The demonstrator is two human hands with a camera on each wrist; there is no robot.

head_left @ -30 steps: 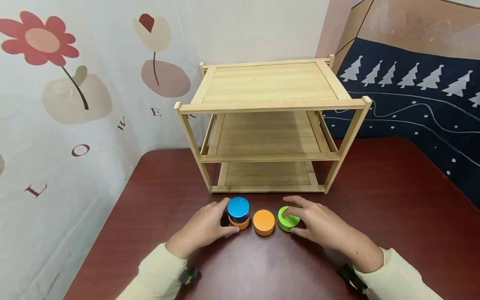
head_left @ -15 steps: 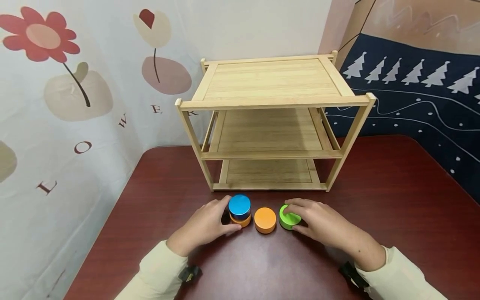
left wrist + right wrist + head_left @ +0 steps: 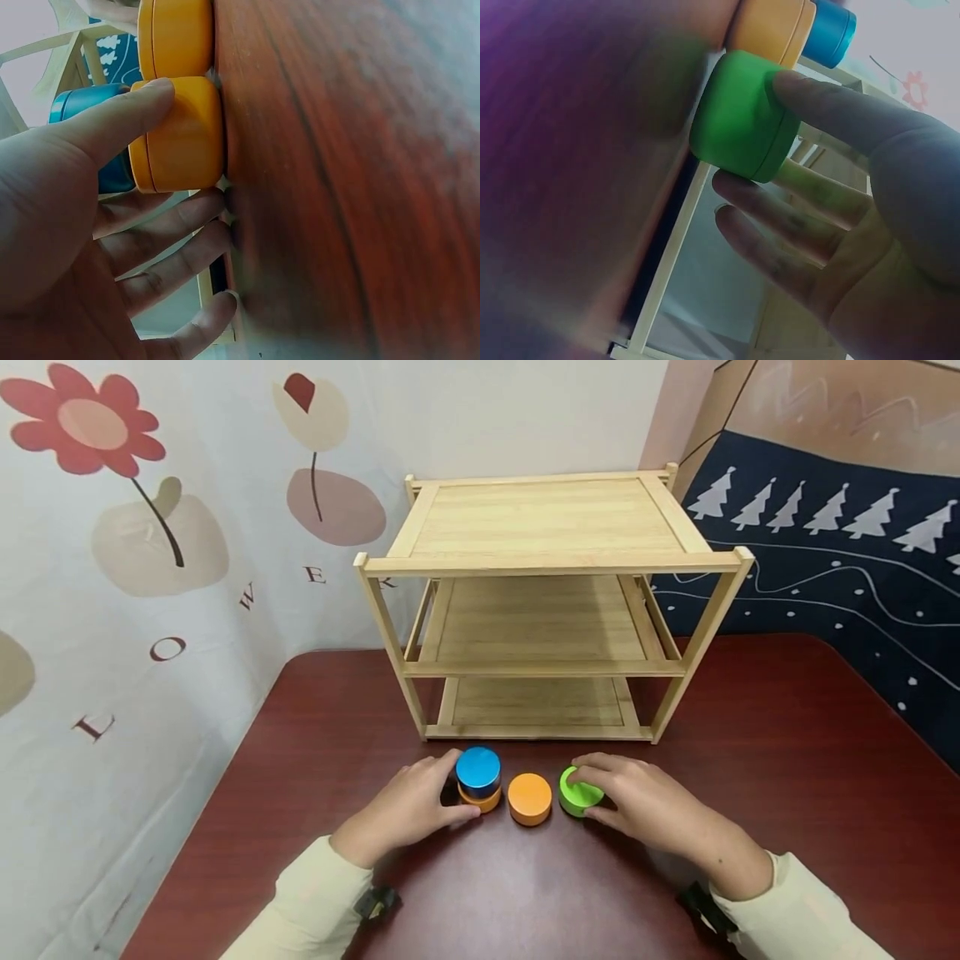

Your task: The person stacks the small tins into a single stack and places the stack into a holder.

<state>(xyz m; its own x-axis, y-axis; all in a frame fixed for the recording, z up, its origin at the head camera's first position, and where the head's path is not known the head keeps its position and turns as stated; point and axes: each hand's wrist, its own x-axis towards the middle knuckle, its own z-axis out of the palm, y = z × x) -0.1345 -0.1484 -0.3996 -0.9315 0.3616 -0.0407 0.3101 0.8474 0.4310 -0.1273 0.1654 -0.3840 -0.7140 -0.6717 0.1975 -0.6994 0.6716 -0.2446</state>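
Observation:
In the head view a round blue tin is stacked on an orange tin. My left hand grips this lower orange tin, its thumb laid across the near side and the fingers reaching behind. A second orange tin stands just right of the stack. Further right is a green tin, which my right hand holds with its thumb on the near side and a finger over the lid. The right wrist view shows the thumb pressed to the green tin, with the other fingers beyond it.
Behind the tins a three-level wooden rack stands on the dark red table. A white cloth with flower prints hangs at the left, and a dark cloth with tree prints at the right.
The head view has shifted slightly. Both hands keep their places at the tins, and no tin has visibly moved on the table.

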